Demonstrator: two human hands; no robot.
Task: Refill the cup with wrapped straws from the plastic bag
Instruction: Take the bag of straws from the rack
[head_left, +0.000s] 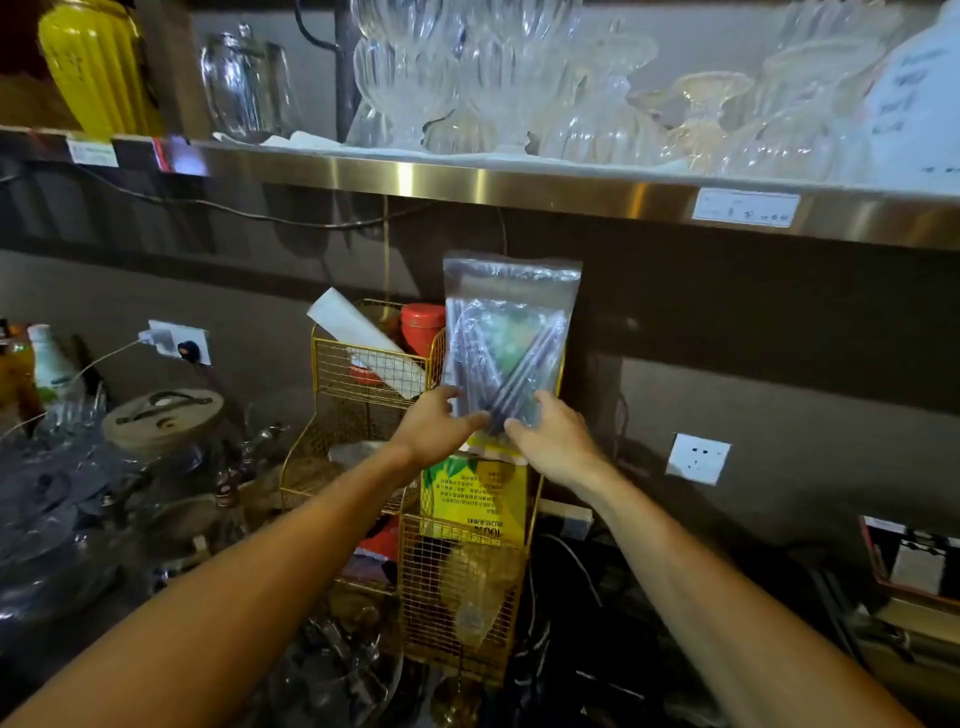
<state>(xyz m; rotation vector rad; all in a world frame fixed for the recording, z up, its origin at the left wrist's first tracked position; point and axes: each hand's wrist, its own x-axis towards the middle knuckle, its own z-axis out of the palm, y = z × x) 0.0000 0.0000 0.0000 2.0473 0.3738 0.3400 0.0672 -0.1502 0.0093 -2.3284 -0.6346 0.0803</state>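
A clear plastic bag (509, 322) stands upright in front of the gold wire rack (363, 384), with several dark wrapped straws (514, 374) crossed inside it. My left hand (436, 426) grips the bag's lower left corner. My right hand (556, 441) grips its lower right corner. Both arms reach forward over the cluttered counter. No cup for the straws is clearly visible.
The rack holds a red tin (422, 325), a white roll (358, 338) and a yellow carton (475, 499). A metal shelf (467, 182) of glassware hangs overhead. Bottles and a round wooden lid (161, 418) crowd the left; wall sockets (697, 458) sit right.
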